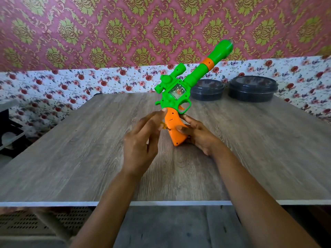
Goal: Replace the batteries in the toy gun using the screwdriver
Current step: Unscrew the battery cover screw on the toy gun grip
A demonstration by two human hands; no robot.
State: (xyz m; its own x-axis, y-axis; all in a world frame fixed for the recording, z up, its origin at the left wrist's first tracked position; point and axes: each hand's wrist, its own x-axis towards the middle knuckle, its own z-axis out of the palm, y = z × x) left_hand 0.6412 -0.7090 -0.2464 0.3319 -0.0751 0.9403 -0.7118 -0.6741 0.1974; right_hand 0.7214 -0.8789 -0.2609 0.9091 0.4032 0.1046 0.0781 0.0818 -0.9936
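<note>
The toy gun has a green body, a scope and a long barrel with an orange ring, and it points up and to the right above the table. Its orange grip stands near the tabletop. My right hand holds the grip from the right, fingers curled round its lower part. My left hand is at the grip's left side, with its index fingertip touching the top of the grip. A small yellowish screwdriver shows between my left fingers and the grip, mostly hidden, its tip at the grip's side.
The wooden table runs to a front edge near me. Two dark round lidded containers stand at the back right against the floral wall. A dark shelf unit sits off the table's left side.
</note>
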